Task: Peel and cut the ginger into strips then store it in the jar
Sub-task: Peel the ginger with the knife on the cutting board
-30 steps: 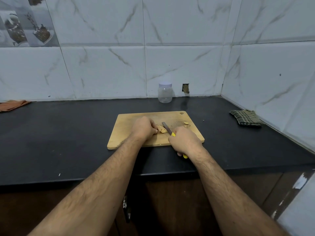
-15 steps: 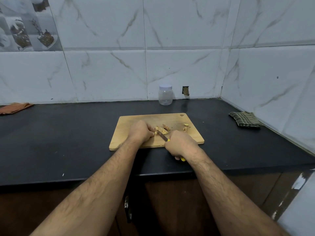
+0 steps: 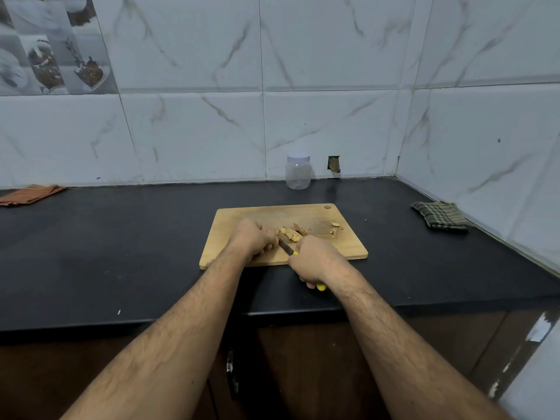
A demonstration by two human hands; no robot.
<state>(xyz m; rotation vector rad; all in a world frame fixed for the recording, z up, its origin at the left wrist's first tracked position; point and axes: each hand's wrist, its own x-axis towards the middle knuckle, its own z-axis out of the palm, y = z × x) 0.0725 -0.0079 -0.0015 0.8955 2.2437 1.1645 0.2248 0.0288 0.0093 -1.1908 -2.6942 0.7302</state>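
Observation:
On the wooden cutting board (image 3: 242,213) lie cut ginger pieces (image 3: 291,232) near its middle. My left hand (image 3: 256,237) sits curled on the board just left of them, fingertips at the ginger; what it holds is hidden. My right hand (image 3: 313,262) grips the yellow-handled knife (image 3: 286,247), its blade pointing up-left toward the ginger next to my left fingers. A few peel scraps (image 3: 335,230) lie at the board's right. The clear plastic jar (image 3: 298,174) with a white lid stands at the back wall, apart from both hands.
A black countertop (image 3: 121,253) carries everything, with its front edge close to me. A green checked cloth (image 3: 439,219) lies at the right by the side wall. An orange cloth (image 3: 30,194) lies far left. Tiled walls close the back and right.
The knife blade has swung left and lower, now against the ginger by my left fingers. More cut pieces lie spread on the board. The camera has tilted slightly down.

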